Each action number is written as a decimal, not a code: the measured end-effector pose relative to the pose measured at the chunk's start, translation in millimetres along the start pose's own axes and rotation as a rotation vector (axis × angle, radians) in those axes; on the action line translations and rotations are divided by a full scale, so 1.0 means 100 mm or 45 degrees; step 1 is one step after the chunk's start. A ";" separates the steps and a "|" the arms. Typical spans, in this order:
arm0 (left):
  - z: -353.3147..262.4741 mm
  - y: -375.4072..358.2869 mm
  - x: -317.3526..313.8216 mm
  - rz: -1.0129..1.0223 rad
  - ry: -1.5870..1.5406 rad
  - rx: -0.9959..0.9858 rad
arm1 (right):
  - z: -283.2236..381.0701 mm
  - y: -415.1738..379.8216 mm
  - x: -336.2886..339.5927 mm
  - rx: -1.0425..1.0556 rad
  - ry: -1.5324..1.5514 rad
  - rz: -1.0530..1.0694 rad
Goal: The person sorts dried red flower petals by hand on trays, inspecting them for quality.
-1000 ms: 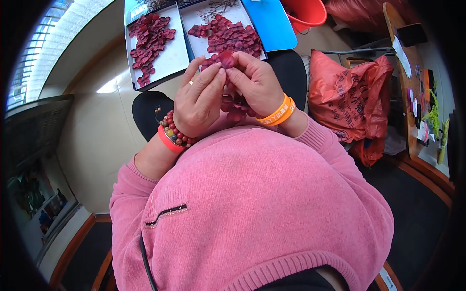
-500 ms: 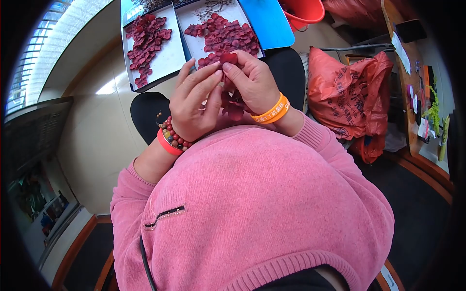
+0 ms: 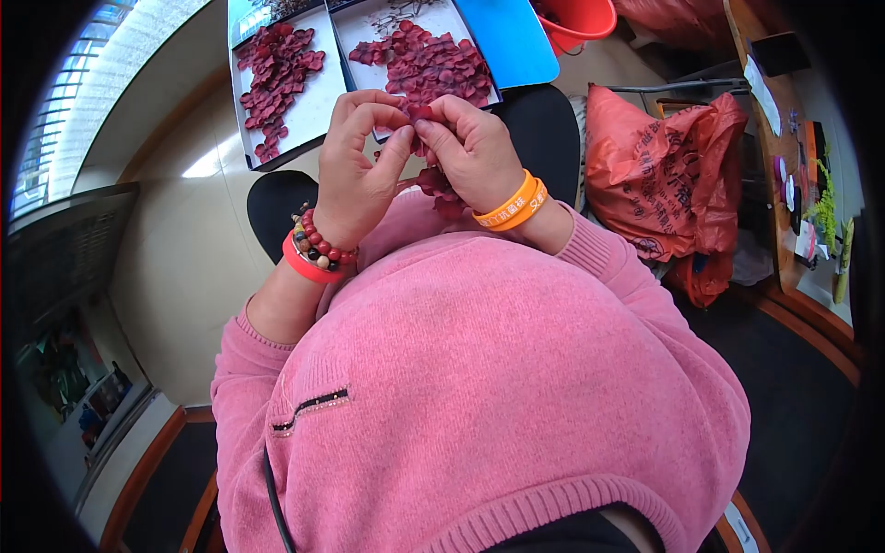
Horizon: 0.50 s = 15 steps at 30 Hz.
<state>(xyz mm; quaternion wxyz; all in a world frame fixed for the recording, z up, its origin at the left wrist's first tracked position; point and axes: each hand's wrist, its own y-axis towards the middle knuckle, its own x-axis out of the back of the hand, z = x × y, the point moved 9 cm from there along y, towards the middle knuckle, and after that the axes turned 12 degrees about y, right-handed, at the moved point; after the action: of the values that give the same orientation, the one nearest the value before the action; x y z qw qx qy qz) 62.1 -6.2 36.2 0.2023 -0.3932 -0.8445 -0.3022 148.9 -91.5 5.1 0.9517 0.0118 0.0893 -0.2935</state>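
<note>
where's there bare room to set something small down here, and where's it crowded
The left tray has a bare white patch between its petals and the right tray. The visible blue surface looks bare between the right tray and red bucket. Crowded: the petal-heaped right tray, and between the left hand and right hand.

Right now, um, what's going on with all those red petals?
Someone in a pink sweater is working on dark red petals with both hands. The right hand pinches some, and the left hand is bent in close to the same spot, though I can't tell whether it grips any. More petals lie heaped in two trays just beyond the hands.
</note>
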 end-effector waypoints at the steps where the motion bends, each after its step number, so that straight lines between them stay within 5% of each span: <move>1: 0.03 0.00 -0.02 0.013 -0.042 0.023 | -0.03 0.01 0.00 0.004 0.006 -0.001; 5: -0.15 0.03 -0.01 -0.105 0.275 -0.191 | -0.13 0.03 0.01 -0.036 0.056 0.003; 11: -0.30 0.03 -0.09 -0.143 0.509 -0.386 | -0.31 0.00 0.00 -0.430 0.352 0.008; 15: -0.25 0.06 -0.15 -0.110 0.531 -0.397 | -0.31 0.02 0.05 -0.430 0.152 0.005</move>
<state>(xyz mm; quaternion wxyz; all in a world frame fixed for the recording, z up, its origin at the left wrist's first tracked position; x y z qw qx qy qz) 78.3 -28.1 47.5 0.2959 -0.3123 -0.7437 -0.5116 149.0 -89.8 -26.2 0.9338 -0.1306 0.1934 -0.2712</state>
